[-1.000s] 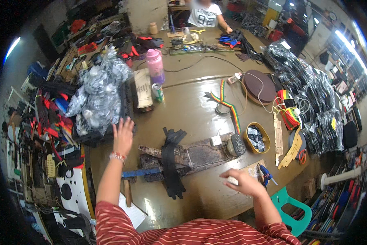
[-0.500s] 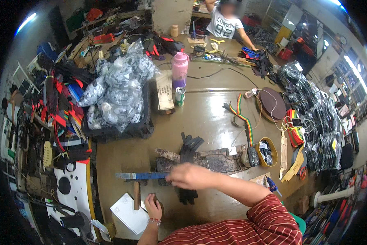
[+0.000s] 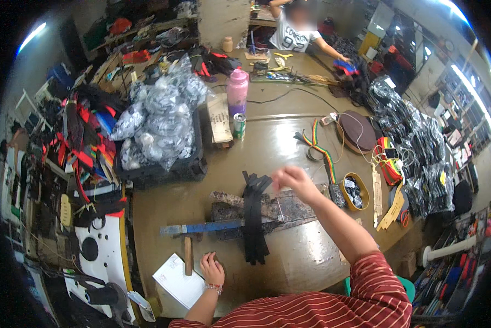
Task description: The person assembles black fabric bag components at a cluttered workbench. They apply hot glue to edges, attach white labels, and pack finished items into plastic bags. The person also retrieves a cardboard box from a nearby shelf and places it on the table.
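My right hand is raised above the dark worn slab, its fingers pinched together. A thin pale strand shows beneath them; whether they hold it I cannot make out. Across the slab lies a bundle of black strips, with a rough piece of wood behind it. A long blue bar reaches left from the bundle. My left hand rests open on the table, fingers spread, beside a white paper pad. A hammer-like wooden handle lies between pad and bar.
A black crate of plastic-wrapped goods stands back left, near a pink-purple bottle and a can. To the right are a striped strap, a yellow tub and wrapped black bundles. Another person works across the table.
My right hand has lifted away from the blue bar, going right and farther from me, uncovering the black strips. My left hand stays by the pad.
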The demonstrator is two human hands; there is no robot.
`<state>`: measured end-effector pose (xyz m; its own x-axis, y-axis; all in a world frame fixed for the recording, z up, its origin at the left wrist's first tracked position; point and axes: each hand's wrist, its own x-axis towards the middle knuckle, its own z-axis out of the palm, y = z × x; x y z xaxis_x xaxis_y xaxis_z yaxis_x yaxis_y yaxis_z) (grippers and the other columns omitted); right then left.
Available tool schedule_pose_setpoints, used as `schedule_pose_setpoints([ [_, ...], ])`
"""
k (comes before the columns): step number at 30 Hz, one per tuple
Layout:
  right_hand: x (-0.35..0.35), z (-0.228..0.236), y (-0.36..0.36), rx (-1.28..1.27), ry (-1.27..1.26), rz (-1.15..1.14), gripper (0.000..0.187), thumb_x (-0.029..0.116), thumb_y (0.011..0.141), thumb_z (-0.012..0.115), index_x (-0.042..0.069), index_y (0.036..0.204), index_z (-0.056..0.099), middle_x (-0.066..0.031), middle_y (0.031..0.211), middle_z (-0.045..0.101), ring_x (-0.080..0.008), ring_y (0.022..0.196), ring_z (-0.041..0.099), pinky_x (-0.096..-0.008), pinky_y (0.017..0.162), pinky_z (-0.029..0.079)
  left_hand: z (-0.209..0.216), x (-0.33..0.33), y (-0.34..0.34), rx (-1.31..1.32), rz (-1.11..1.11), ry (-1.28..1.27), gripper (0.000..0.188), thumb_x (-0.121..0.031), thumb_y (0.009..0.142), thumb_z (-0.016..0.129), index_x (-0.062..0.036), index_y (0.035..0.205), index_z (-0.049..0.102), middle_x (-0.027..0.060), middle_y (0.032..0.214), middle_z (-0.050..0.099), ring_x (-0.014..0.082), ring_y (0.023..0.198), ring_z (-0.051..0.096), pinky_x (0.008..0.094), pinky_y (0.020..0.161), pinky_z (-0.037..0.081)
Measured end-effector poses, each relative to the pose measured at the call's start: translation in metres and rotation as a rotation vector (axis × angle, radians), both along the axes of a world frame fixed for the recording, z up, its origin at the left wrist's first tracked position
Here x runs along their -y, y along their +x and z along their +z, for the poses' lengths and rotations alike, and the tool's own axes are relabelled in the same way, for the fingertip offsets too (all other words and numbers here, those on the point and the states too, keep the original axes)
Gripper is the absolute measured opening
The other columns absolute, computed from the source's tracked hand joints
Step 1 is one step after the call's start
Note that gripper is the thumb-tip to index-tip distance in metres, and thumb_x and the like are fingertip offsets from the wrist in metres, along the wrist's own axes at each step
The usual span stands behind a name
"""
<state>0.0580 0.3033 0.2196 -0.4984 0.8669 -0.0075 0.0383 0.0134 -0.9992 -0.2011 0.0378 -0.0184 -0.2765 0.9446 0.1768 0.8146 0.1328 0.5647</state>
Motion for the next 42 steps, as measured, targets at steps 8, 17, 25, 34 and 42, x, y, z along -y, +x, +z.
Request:
schedule_pose_setpoints([
  [8, -0.140, -0.107, -0.099, 0.279, -0.372, -0.030, 0.073, 0.064, 0.089, 0.032, 0.005, 0.132, 0.039, -0.0221, 0.112, 0.055, -0.0292, 0.091, 0.059, -0.0385, 0.082, 0.049, 0.002, 0.000, -0.002, 0.036, 0.017, -0.040, 0.039, -0.005, 0.076, 0.055, -0.0050, 0.115, 0.053, 0.0125, 0.116, 0.048, 0.0340, 0.115, 0.043, 0.0462, 0.096, 0.034],
  [17, -0.208, -0.221, -0.153, -0.201, -0.537, -0.462, 0.080, 0.064, 0.077, 0.057, 0.012, 0.134, 0.034, -0.0157, 0.106, 0.047, -0.0259, 0.090, 0.052, -0.0404, 0.077, 0.047, 0.004, 0.003, -0.007, 0.010, -0.060, -0.129, 0.042, -0.007, 0.077, 0.055, -0.0068, 0.119, 0.052, 0.0130, 0.118, 0.047, 0.0332, 0.118, 0.041, 0.0477, 0.098, 0.031],
  [25, -0.233, -0.230, -0.185, -0.170, -0.463, -0.637, 0.054, 0.033, 0.081, 0.068, 0.010, 0.123, 0.044, -0.0065, 0.097, 0.055, -0.0198, 0.080, 0.056, -0.0343, 0.066, 0.050, 0.008, 0.003, -0.006, 0.002, -0.085, -0.155, 0.042, -0.007, 0.079, 0.055, -0.0077, 0.120, 0.052, 0.0120, 0.119, 0.047, 0.0328, 0.118, 0.041, 0.0494, 0.098, 0.030],
  [34, -0.209, -0.225, -0.188, -0.235, -0.506, -0.571, 0.044, 0.016, 0.079, 0.067, 0.002, 0.117, 0.049, -0.0084, 0.100, 0.060, -0.0207, 0.080, 0.060, -0.0321, 0.068, 0.049, 0.010, 0.002, -0.005, 0.005, -0.076, -0.155, 0.042, -0.007, 0.078, 0.055, -0.0066, 0.119, 0.053, 0.0118, 0.116, 0.048, 0.0318, 0.118, 0.042, 0.0479, 0.098, 0.031],
  [42, -0.168, -0.214, -0.181, -0.196, -0.545, -0.612, 0.051, 0.017, 0.079, 0.066, -0.001, 0.121, 0.043, -0.0116, 0.102, 0.059, -0.0229, 0.081, 0.061, -0.0325, 0.065, 0.050, 0.009, 0.001, -0.005, -0.023, -0.079, -0.125, 0.041, -0.006, 0.078, 0.055, -0.0049, 0.119, 0.053, 0.0123, 0.116, 0.047, 0.0322, 0.118, 0.041, 0.0474, 0.098, 0.031],
])
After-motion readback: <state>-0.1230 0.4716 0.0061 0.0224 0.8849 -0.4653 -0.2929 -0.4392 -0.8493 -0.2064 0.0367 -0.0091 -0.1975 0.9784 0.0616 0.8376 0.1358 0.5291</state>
